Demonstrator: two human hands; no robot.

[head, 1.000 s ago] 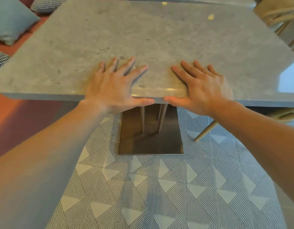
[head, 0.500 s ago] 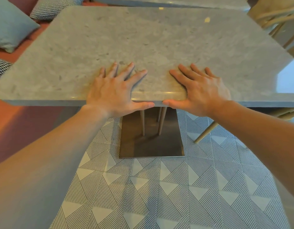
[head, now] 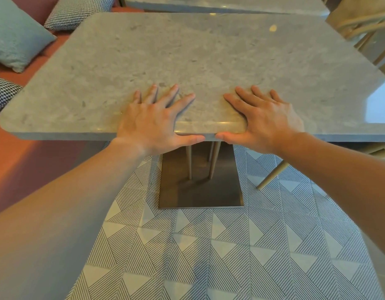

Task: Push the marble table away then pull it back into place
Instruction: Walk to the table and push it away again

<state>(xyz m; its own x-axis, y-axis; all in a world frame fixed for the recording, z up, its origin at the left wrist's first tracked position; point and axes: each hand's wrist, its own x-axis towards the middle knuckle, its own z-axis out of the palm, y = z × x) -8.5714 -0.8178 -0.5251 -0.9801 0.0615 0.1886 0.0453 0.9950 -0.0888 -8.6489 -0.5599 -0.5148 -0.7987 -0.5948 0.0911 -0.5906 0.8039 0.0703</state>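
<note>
The grey marble table (head: 208, 57) stands in front of me on thin legs above a square metal base plate (head: 200, 189). My left hand (head: 152, 120) lies flat on the top at the near edge, fingers spread and straight, thumb along the edge face. My right hand (head: 265, 120) mirrors it a little to the right, its thumb also against the edge. The two thumb tips almost meet at the middle of the edge. Both arms are stretched out forward.
An orange bench (head: 14, 152) with a teal cushion (head: 14, 37) and houndstooth cushions (head: 79, 11) runs along the left. A second marble table (head: 230, 4) stands just beyond. Wooden chairs (head: 360, 24) sit at the right. The floor has patterned tiles (head: 208, 256).
More of the table's far edge and the second table behind it has come into view, and the top looks slightly farther off. Both hands keep their places on the near edge.
</note>
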